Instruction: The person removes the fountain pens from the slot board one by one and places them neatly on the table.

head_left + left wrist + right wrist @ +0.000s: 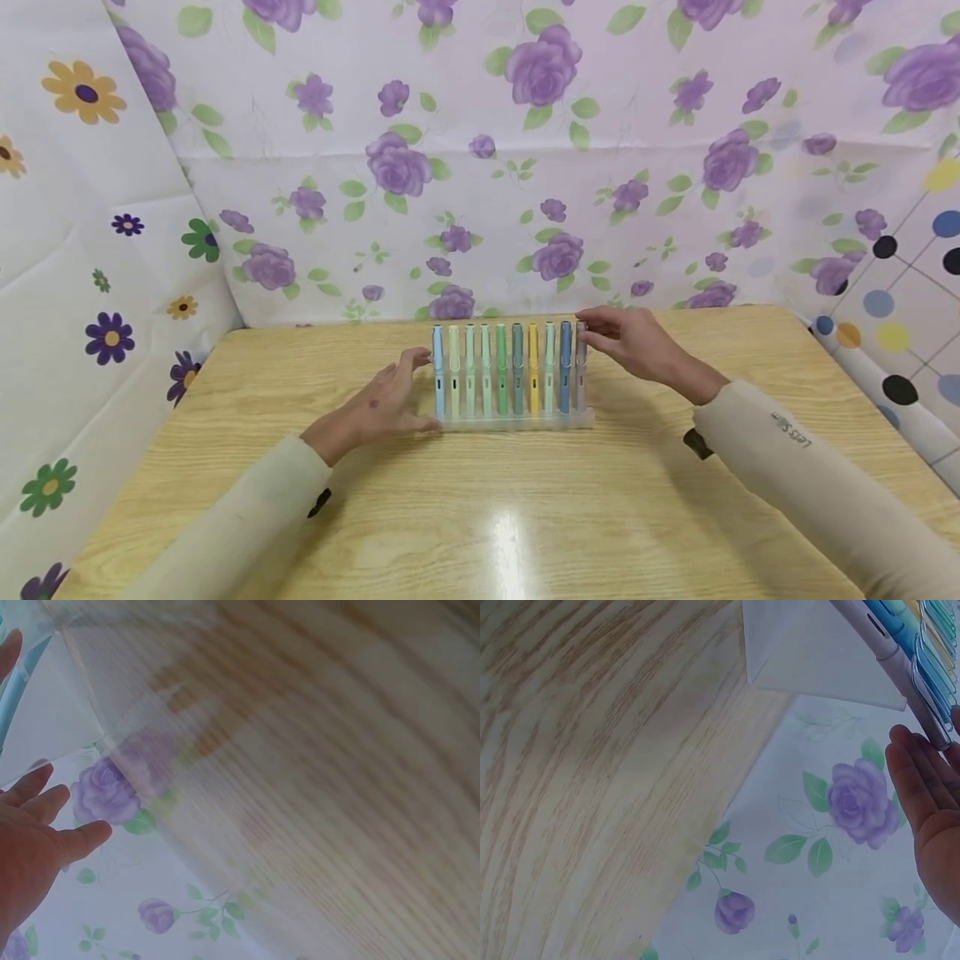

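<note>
A clear pen stand [517,423] holds a row of several capped pens upright, from a light blue pen [438,367] at the left, past green ones and a yellow pen [533,367], to a greyish-mauve pen [581,367] at the right. My left hand [382,404] is at the stand's left end, its thumb by the base and its fingers spread beside the light blue pen. In the right wrist view the mauve pen's cap end [930,724] lies between the thumb and fingers of my right hand [930,817], which pinches it. The thumb is mostly cut off there.
The stand is on a wood-grain table [450,517] near its back edge. Behind rises a cloth [480,192] with purple roses. Flower-printed cloth [75,275] hangs at the left, and dotted cloth [915,317] at the right.
</note>
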A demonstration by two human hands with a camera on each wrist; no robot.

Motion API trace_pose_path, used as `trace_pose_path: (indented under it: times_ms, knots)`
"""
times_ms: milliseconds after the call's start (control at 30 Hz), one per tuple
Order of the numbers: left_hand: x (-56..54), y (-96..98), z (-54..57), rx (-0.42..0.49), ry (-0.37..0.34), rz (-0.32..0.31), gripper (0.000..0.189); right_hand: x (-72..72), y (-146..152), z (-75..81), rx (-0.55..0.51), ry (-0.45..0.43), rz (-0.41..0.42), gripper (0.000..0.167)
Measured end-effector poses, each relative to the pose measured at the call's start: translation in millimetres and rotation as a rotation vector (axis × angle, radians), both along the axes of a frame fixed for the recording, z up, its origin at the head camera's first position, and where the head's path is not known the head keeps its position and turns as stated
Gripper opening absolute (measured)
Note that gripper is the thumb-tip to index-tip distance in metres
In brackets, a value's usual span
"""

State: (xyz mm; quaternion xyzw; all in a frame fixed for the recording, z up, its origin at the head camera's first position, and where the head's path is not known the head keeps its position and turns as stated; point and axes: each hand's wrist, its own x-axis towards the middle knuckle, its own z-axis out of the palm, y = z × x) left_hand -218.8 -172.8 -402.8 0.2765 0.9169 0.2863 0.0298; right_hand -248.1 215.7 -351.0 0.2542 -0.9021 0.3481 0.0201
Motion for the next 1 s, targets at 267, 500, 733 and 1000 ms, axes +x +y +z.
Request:
trace_pose_path:
  times_ms: [267,500,733,1000]
  knots:
    - [-0.5,2.1,3.1,0.018,-0.018,0.004,0.100,-4.3,1,1.1,-0.018,0.021,-0.006,0.027]
    - [-0.3,1.7,3.1,0.034,-0.025,0.000,0.098,-5.0,2,10.2,-0.017,0.037,-0.018,0.023]
    - [-0.4,1.5,2.9,0.054,-0.039,-0.013,0.097,-1.9,8,23.9,-0.015,0.057,-0.057,0.026]
    - [-1.5,2.2,0.6,0.141,-0.146,-0.026,0.095,-0.1,16,24.5,-0.015,0.025,-0.077,0.029]
